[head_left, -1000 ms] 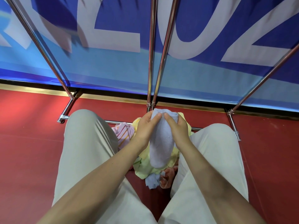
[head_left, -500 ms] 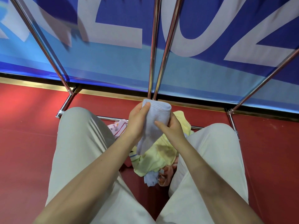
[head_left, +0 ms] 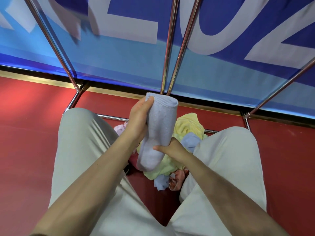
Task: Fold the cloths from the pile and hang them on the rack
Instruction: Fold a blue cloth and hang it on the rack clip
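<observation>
Both hands grip a folded, nubby lilac towel (head_left: pixel 158 132): left hand (head_left: pixel 138 118) near its rounded top, right hand (head_left: pixel 170 148) lower, above the crumpled pile (head_left: pixel 189 126) before the shiny metal rack (head_left: pixel 167 45).

Bright even light; wide-angle edge distortion; slight upper-left blur.

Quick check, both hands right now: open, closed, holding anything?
Left hand: closed, grips the upper part of the folded pale blue cloth.
Right hand: closed, grips the same cloth lower down.
</observation>
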The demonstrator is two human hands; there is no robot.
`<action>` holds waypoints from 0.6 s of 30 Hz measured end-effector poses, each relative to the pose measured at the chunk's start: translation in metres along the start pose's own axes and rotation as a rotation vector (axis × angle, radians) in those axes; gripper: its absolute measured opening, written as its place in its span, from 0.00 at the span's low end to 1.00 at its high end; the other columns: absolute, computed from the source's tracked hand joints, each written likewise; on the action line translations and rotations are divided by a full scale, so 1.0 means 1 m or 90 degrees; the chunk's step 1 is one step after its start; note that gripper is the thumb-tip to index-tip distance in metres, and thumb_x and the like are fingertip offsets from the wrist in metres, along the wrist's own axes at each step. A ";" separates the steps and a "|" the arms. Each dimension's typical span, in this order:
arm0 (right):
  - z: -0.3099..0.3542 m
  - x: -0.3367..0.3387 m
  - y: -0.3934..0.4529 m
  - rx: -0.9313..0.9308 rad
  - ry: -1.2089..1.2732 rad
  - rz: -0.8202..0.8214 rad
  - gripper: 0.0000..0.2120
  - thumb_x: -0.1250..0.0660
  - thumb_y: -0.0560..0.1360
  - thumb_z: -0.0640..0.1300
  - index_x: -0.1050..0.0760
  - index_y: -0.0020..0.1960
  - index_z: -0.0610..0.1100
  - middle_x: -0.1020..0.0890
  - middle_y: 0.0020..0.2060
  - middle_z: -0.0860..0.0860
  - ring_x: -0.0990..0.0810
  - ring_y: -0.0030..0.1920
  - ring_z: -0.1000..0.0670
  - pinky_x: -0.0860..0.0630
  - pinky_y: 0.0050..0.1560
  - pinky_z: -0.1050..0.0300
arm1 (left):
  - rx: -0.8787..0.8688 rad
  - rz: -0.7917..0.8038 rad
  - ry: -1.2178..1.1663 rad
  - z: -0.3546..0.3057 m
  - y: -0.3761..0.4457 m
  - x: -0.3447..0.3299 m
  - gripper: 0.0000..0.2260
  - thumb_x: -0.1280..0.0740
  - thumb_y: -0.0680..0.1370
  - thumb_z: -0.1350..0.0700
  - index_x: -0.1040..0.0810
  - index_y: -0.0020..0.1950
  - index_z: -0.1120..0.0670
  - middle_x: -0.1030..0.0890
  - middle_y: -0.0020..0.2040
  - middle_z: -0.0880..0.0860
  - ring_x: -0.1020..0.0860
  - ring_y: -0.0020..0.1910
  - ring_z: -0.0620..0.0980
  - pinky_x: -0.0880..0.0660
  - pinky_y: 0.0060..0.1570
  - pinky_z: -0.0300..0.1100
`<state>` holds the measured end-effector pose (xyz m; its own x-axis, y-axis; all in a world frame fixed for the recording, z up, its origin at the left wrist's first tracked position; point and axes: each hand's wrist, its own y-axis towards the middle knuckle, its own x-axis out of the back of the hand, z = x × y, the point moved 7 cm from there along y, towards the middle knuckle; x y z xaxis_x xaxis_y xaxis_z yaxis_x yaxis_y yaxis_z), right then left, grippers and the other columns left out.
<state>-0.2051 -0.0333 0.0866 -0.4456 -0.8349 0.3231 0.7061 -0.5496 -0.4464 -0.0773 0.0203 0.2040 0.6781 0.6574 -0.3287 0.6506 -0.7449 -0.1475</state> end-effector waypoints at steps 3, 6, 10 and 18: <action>-0.004 -0.002 -0.004 -0.028 -0.020 0.034 0.11 0.27 0.73 0.49 0.26 0.39 0.46 0.24 0.30 0.56 0.25 0.30 0.62 0.31 0.33 0.68 | 0.019 -0.040 -0.068 -0.004 0.005 0.011 0.12 0.40 0.82 0.56 0.19 0.56 0.60 0.16 0.53 0.57 0.18 0.51 0.49 0.23 0.48 0.39; -0.006 0.002 -0.002 -0.012 -0.023 0.033 0.12 0.29 0.74 0.46 0.28 0.36 0.45 0.26 0.27 0.58 0.28 0.28 0.63 0.34 0.33 0.68 | 0.032 -0.114 -0.131 -0.006 0.014 0.027 0.11 0.39 0.81 0.55 0.20 0.56 0.60 0.16 0.50 0.55 0.18 0.49 0.48 0.23 0.45 0.39; -0.002 0.013 -0.001 0.006 0.004 -0.002 0.06 0.32 0.76 0.45 0.23 0.45 0.41 0.20 0.40 0.50 0.22 0.42 0.53 0.28 0.43 0.58 | 0.026 -0.172 -0.173 -0.008 0.025 0.047 0.11 0.38 0.81 0.53 0.21 0.56 0.57 0.18 0.51 0.55 0.20 0.49 0.50 0.25 0.49 0.43; -0.002 0.028 -0.007 -0.022 0.111 -0.050 0.07 0.38 0.77 0.39 0.25 0.51 0.48 0.20 0.48 0.49 0.22 0.49 0.49 0.27 0.51 0.53 | 0.054 -0.251 -0.159 0.002 0.034 0.067 0.10 0.39 0.81 0.53 0.22 0.57 0.56 0.20 0.45 0.51 0.24 0.43 0.47 0.28 0.43 0.41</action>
<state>-0.2240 -0.0529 0.0973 -0.5897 -0.7800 0.2094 0.6473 -0.6115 -0.4551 -0.0107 0.0384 0.1749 0.2750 0.8526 -0.4444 0.8049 -0.4569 -0.3786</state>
